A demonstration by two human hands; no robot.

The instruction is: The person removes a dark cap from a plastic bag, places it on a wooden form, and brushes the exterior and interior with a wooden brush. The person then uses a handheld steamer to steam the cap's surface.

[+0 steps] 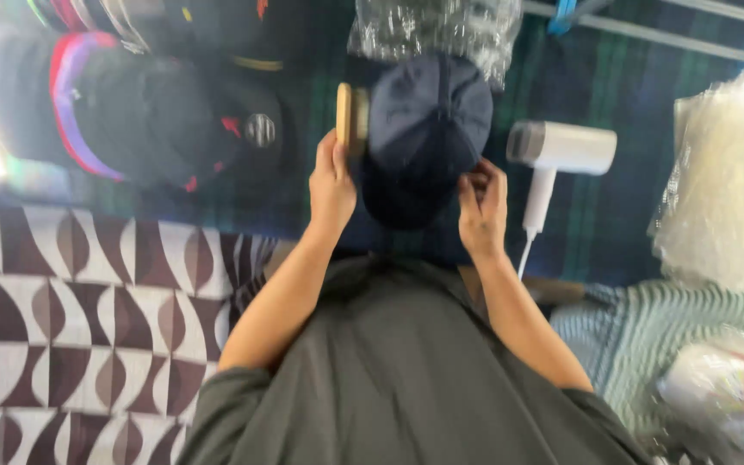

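The left hand (331, 185) grips a wooden brush (350, 116) against a navy cap (428, 129); the right hand (481, 207) pinches the cap's edge. The cap sits mid-tabletop (596, 232), beside a white handheld dryer (557, 155). Brushing probably goes best with short strokes and the cloth held taut. The cap looks dark, rounded and soft.

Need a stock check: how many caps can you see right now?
3, possibly more: a navy cap held between both hands, a black cap with a round badge left of it, another above; the stack's blurred.
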